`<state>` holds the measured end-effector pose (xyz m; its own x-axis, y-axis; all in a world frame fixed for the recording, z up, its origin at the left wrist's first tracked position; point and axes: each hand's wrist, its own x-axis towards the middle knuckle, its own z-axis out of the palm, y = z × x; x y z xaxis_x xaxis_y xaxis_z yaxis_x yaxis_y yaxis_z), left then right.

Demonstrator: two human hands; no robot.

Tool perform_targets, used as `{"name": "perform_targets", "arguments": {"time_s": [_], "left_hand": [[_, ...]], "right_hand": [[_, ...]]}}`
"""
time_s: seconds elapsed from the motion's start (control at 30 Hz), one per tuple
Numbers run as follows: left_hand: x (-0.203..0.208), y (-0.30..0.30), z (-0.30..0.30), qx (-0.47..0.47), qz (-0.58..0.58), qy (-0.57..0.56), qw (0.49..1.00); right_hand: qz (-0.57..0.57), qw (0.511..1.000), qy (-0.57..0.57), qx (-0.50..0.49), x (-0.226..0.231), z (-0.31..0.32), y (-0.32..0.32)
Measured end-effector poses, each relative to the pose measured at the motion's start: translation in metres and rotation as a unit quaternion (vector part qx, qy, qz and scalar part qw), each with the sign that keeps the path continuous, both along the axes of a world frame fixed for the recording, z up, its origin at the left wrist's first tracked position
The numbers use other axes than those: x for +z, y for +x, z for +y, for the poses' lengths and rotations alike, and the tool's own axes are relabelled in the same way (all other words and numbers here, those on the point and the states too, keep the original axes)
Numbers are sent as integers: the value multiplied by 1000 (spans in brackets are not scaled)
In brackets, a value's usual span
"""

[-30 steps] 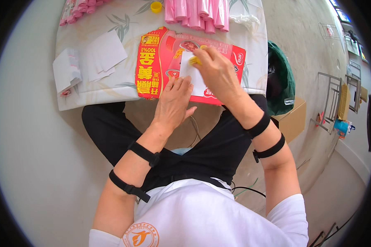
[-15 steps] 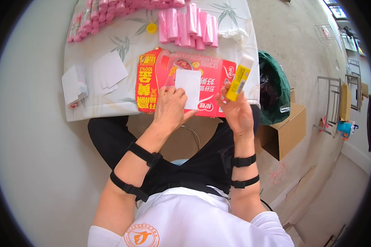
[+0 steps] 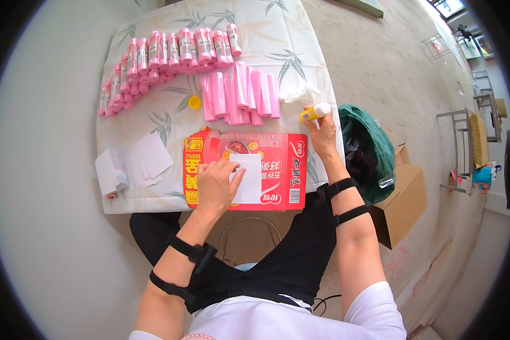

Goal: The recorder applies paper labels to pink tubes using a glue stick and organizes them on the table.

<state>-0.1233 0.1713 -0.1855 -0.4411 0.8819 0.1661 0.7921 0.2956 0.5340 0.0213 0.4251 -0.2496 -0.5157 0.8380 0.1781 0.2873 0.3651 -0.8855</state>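
Observation:
A blank white paper slip (image 3: 248,184) lies on a flattened red and yellow carton sheet (image 3: 286,170) at the table's near side. Over the slip's left edge is my left hand (image 3: 214,186), fingers slightly bent and apart, gripping nothing. At the table's right edge, my right hand (image 3: 324,136) holds an uncapped-looking glue stick (image 3: 314,112), yellow with a white end, tilted sideways. Just beyond it lies a crumpled white bundle (image 3: 300,93). Pink plastic rolls (image 3: 243,93), several and unlabelled, sit behind the carton sheet, with a small yellow cap (image 3: 195,102) to their left.
Several labelled pink rolls (image 3: 170,51) are piled at the back left. Loose white slips (image 3: 151,156) and a stack of slips (image 3: 112,170) lie on the left of the patterned tablecloth (image 3: 170,195). Right of the table stand a green bag (image 3: 374,153) and a cardboard box (image 3: 405,195).
My right hand has carried the glue stick away from the carton sheet toward the white bundle, turning it sideways. My left hand's fingers have come off the slip's middle. The view has tilted farther up the table.

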Motion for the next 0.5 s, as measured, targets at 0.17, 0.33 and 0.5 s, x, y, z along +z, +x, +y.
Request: {"name": "perform_targets", "arguments": {"time_s": [0.17, 0.33, 0.5], "left_hand": [[21, -29, 42, 100, -153, 18, 983], [16, -67, 98, 164, -168, 44, 971], [6, -82, 157, 206, -29, -26, 978]], "right_hand": [[-44, 999, 2, -24, -14, 3, -10], [-90, 995, -49, -10, 2, 2, -12], [-67, 996, -47, -29, 4, -3, 1]]}}
